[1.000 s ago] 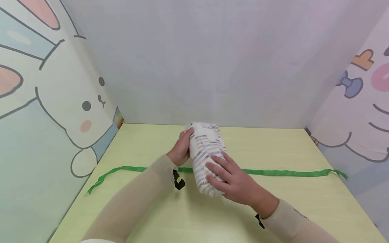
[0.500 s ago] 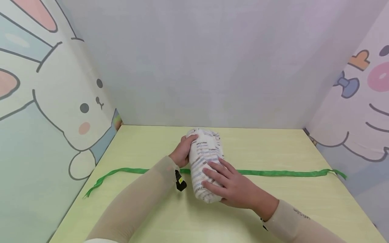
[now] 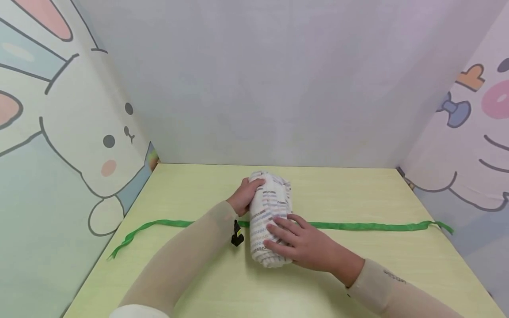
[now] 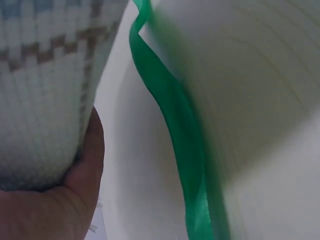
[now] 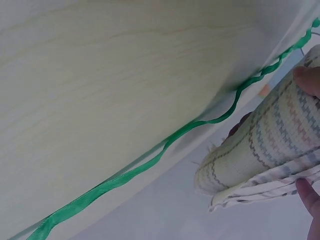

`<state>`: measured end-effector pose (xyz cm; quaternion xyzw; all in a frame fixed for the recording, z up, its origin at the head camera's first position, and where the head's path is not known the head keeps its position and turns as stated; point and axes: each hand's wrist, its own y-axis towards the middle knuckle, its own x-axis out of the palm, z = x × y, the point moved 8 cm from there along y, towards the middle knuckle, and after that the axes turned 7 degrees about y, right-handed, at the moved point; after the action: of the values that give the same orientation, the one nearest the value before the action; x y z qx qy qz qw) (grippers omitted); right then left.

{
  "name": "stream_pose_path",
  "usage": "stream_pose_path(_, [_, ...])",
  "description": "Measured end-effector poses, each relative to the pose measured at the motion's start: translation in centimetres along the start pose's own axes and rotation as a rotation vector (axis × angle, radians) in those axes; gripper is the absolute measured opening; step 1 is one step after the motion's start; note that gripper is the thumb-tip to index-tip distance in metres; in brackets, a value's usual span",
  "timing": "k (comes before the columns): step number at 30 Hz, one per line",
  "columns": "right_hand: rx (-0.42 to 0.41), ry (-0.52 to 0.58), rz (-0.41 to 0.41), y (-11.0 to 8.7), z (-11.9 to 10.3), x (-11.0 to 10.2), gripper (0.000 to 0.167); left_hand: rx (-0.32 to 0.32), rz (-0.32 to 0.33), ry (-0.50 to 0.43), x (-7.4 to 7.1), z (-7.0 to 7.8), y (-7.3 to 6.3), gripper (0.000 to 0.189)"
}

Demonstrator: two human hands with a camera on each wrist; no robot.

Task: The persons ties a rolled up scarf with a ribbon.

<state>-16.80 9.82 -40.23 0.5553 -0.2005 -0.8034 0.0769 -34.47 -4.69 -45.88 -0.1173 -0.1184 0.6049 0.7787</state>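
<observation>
A rolled towel [image 3: 272, 201], white with rows of small coloured dashes, lies lengthwise across the middle of a green ribbon [image 3: 358, 226]. My left hand [image 3: 245, 196] grips its far left side, thumb over the top. Over the near right side curl the spread fingers of my right hand [image 3: 308, 245]; its thumb is hidden in the head view. In the left wrist view the towel [image 4: 40, 115] rests in the crook of the left hand [image 4: 75, 195], beside the ribbon [image 4: 172, 110]. The right wrist view shows the towel's end [image 5: 220, 175] with a loose folded edge.
The ribbon stretches nearly the full width of the pale yellow table [image 3: 199, 282], its right end at the table's edge. A plain pale backdrop [image 3: 270, 88] stands behind, with cartoon-printed panels [image 3: 71, 176] at the sides. A small black strap piece hangs at the left wrist.
Both hands have brought the towel slightly nearer to me and down over the ribbon. The left hand has shifted a little to the right and the roll now lies straighter.
</observation>
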Motion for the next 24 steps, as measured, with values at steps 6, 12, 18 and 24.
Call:
stream_pose_path(6, [0.023,-0.006,-0.046,-0.2,0.0,0.6,0.073,-0.039,-0.005,0.084,0.2,-0.7,0.8,0.069])
stream_pose_path(12, [0.021,-0.013,-0.054,-0.3,-0.1,1.1,0.075,-0.06,0.013,0.108,0.0,-1.6,1.1,0.071])
stream_pose_path(18, [0.024,-0.012,-0.057,-0.4,0.0,1.6,0.076,-0.048,0.033,0.147,-0.3,-1.8,1.3,0.075])
stream_pose_path(24, [0.038,-0.005,-0.097,-0.4,0.1,2.2,0.073,-0.058,0.047,0.184,-0.4,-2.1,2.0,0.073])
